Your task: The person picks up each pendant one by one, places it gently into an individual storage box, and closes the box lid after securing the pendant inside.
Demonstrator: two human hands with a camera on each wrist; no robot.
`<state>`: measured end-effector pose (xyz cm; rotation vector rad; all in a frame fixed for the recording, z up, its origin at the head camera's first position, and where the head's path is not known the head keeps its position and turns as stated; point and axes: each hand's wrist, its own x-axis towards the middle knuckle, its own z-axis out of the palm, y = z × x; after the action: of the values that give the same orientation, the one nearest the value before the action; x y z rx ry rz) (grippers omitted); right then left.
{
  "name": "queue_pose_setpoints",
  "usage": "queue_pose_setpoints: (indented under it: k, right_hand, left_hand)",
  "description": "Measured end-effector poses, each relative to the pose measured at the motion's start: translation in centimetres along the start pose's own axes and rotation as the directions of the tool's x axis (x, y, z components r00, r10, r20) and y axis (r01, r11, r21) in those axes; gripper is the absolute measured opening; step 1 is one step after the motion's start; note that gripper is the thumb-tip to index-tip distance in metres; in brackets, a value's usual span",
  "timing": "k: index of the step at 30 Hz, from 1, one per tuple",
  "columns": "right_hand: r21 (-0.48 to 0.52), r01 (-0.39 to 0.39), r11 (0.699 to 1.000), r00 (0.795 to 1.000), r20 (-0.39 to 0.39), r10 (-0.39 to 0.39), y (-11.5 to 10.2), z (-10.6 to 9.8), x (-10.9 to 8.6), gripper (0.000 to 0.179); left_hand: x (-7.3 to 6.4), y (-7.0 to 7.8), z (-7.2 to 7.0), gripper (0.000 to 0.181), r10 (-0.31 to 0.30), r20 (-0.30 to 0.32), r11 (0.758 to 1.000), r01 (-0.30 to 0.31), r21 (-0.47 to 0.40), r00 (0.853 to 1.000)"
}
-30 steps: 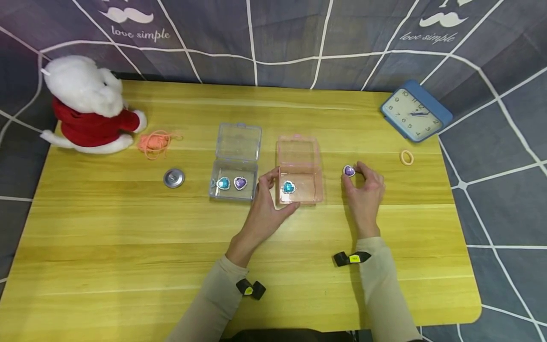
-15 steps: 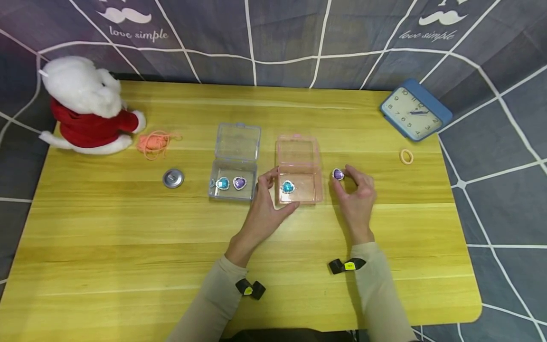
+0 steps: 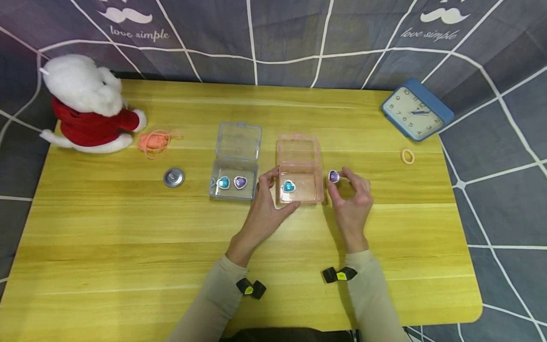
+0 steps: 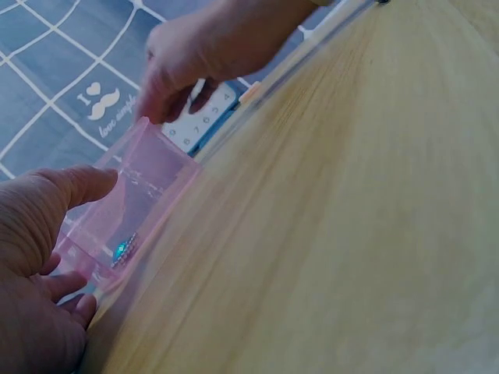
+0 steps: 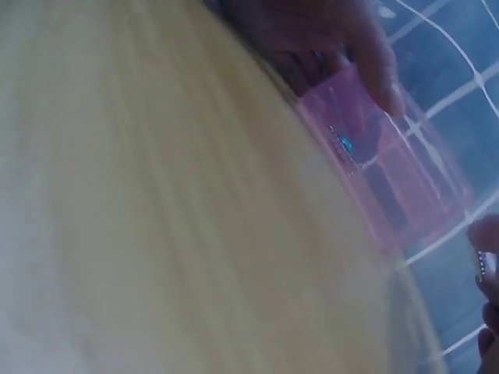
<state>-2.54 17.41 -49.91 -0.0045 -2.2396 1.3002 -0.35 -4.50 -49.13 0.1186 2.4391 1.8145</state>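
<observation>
One purple, bead-rimmed heart gem [image 3: 334,176] is being pinched by the right hand [image 3: 352,204], a clear pink rectangular plastic box [image 3: 309,186] being gripped by the left hand [image 3: 266,208]

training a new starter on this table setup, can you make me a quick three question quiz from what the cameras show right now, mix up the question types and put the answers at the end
1. Fill in the blank: The right hand pinches a ______ heart-shaped gem.

2. Multiple choice: What colour is the stone in the pink box that the left hand grips?
A) orange
B) red
C) blue

3. True or false: The clock stands nearer to the small pale ring than to the plush toy.

Key:
1. purple
2. C
3. true
</observation>
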Motion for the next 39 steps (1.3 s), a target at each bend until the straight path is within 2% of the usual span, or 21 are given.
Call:
queue_pose_setpoints:
  k: [4,7,16,27,39]
  right_hand:
    - [0.008,0.067,0.998,0.998,-0.008,-0.067,-1.5,0.3,0.0,0.039]
    - [0.007,0.107,0.994,0.994,0.028,-0.107,-2.4,0.6,-0.2,0.040]
    - [0.008,0.152,0.988,0.980,0.128,-0.152,-3.0,1.6,-0.6,0.044]
    - [-0.090,0.186,0.978,0.960,0.226,-0.162,-3.5,1.9,-0.6,0.048]
    - [-0.194,0.217,0.957,0.935,0.322,-0.147,-4.7,1.8,0.3,0.047]
  left_hand:
    - [0.0,0.0,0.0,0.084,-0.008,-0.004,1.000,0.008,0.010,1.000]
    - [0.0,0.0,0.0,0.084,-0.011,-0.007,1.000,0.012,0.018,1.000]
    - [0.0,0.0,-0.1,0.084,0.007,-0.005,1.000,-0.007,0.016,1.000]
    - [0.0,0.0,0.0,0.084,0.019,-0.003,1.000,-0.019,0.014,1.000]
    - [0.0,0.2,-0.1,0.085,-0.010,0.002,1.000,0.010,0.025,1.000]
